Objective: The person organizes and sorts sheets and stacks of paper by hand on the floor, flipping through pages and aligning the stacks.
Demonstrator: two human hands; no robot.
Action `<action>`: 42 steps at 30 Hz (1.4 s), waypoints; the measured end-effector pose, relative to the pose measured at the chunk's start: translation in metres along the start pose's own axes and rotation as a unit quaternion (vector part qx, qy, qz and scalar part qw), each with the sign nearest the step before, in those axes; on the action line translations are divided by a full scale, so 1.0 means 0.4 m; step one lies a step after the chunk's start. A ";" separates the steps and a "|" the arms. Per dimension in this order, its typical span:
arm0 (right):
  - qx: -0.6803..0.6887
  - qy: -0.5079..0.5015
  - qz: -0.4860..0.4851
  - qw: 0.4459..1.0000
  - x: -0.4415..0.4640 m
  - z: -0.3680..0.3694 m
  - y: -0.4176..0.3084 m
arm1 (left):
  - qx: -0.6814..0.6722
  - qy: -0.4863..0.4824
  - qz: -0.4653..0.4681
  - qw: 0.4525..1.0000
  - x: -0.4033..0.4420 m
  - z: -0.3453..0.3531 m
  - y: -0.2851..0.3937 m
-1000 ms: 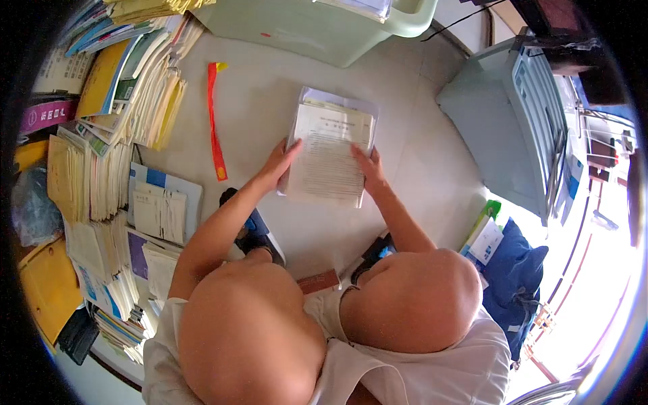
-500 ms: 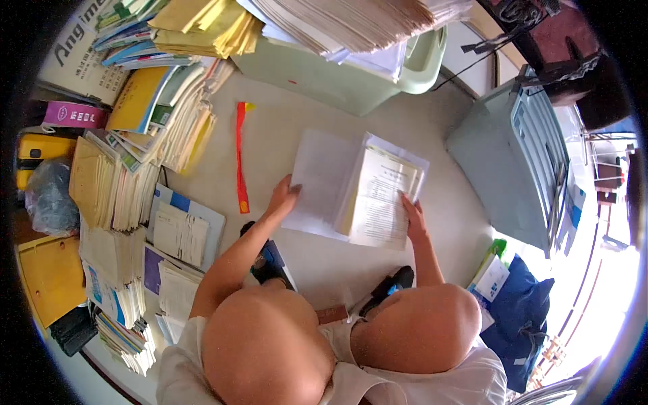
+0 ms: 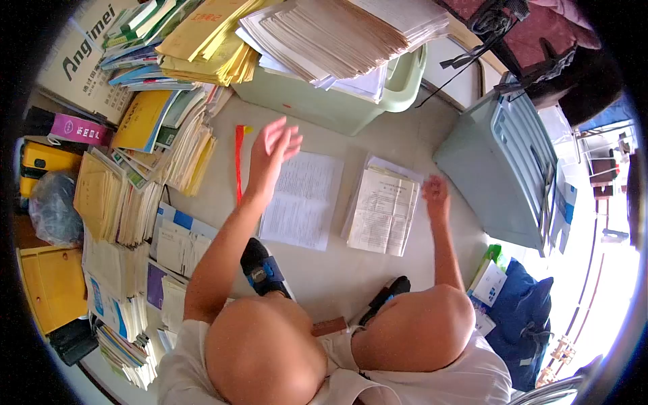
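Observation:
My left hand (image 3: 275, 147) is raised above the floor with its fingers apart, holding nothing. Below it lies a printed sheet of paper (image 3: 304, 202), flat on the floor. To the right of that sheet, across a narrow gap, rests a stack of printed papers (image 3: 383, 212). My right hand (image 3: 436, 192) hovers just beyond the stack's right edge, its fingers loosely bent and nothing visible in them. A red strip (image 3: 239, 162) lies on the floor left of my left hand.
A pale green bin (image 3: 317, 108) at the back carries a tall pile of papers (image 3: 331, 34). Stacked folders and booklets (image 3: 138, 182) line the left side. On the right stand a grey-blue bin (image 3: 499, 169) and a dark blue bag (image 3: 520, 324).
Both hands have let go of the papers, which now lie on the floor as a sheet and a separate stack. My left hand has moved up, my right hand slightly right and up.

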State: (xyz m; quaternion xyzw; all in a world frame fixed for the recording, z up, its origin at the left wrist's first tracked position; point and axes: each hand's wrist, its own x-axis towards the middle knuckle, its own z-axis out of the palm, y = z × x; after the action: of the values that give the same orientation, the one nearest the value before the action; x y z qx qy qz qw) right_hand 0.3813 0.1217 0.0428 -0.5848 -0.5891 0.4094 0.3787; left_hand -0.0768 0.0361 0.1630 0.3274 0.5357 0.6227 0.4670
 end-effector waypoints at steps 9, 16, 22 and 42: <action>0.324 -0.121 0.081 0.935 0.349 0.078 -0.777 | -0.221 -0.003 -0.011 0.975 0.194 0.038 0.167; 0.131 -0.261 -0.013 0.956 0.680 0.175 -0.747 | -0.190 0.052 -0.023 0.980 0.240 0.074 0.185; 0.370 -0.096 0.250 0.889 0.658 0.245 -0.862 | -0.173 0.077 -0.025 0.982 0.269 0.075 0.185; 0.291 -0.162 0.176 0.926 0.798 0.283 -0.806 | -0.141 0.061 0.031 0.988 0.182 0.114 0.184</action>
State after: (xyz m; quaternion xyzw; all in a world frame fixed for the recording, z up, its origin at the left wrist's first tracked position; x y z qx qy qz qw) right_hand 0.1452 0.4423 0.2880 -0.4688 -0.3848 0.7125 0.3529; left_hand -0.0779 0.1212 0.2374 0.2356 0.4596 0.7252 0.4553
